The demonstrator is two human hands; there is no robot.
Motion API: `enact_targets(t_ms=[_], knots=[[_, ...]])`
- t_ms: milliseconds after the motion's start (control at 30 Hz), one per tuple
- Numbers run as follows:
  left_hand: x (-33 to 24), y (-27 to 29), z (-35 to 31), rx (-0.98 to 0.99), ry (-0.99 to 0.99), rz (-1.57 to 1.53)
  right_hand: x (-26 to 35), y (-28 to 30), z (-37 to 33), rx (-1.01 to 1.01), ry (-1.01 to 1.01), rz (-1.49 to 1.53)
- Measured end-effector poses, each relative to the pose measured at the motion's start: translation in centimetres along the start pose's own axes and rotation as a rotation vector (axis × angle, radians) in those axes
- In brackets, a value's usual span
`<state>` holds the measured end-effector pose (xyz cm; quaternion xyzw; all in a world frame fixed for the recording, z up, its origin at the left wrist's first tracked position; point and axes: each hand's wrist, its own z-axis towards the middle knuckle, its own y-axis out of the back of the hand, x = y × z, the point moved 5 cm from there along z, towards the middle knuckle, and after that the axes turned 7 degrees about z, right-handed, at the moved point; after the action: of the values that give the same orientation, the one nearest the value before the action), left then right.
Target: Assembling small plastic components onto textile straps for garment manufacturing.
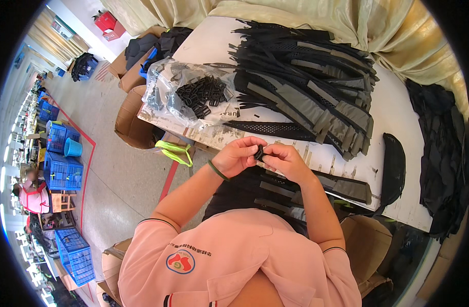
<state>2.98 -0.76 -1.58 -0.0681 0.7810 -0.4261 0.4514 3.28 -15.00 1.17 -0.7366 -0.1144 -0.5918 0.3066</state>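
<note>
My left hand (pixel 238 157), with a dark green band at the wrist, pinches a small black plastic buckle (pixel 259 152) just off the table's near edge. From the other side my right hand (pixel 287 162) grips the same buckle between thumb and fingers. Whether a strap end runs through it is too small to tell. Beyond my hands, a clear plastic bag (pixel 168 105) lies open on the table with many loose black buckles (pixel 203 94) in it. To its right spreads a big pile of black and grey mesh straps (pixel 306 87). Several more straps (pixel 275 197) lie across my lap.
On the white table (pixel 398 115), a black curved pouch (pixel 393 169) lies at the right. Dark fabric pieces (pixel 441 153) hang past its right end. Cardboard boxes (pixel 129 117) stand at the left, with a yellow-green strap (pixel 175 152). Blue crates (pixel 65 171) and a person (pixel 34 197) are farther left.
</note>
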Motion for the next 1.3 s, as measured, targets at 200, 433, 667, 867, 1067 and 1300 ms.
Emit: enact_targets(t_ms=[200,433,667,867,1067,1300], knots=[[-0.1,0.5,0.0,-0.077,-0.008,0.163,1.6,-0.4,-0.2,-0.064,0.225,-0.390],[-0.3,-0.1,-0.3,-0.060,-0.019,0.218,0.2,-0.4,-0.7,-0.128,-0.029,-0.201],[-0.5,0.4,0.0,-0.088,-0.065,0.261,-0.5,-0.3,-0.8,-0.220,0.029,-0.043],[-0.9,-0.4,-0.2,-0.167,-0.086,0.375,0.8,-0.7,-0.9,-0.184,0.148,-0.111],[0.8,-1.3,-0.3,-0.188,-0.047,-0.174,2.3,-0.6,-0.8,-0.245,0.476,-0.486],[0.2,-1.4,0.0,-0.340,-0.213,0.387,2.5,-1.1,-1.8,-0.304,0.536,-0.474]])
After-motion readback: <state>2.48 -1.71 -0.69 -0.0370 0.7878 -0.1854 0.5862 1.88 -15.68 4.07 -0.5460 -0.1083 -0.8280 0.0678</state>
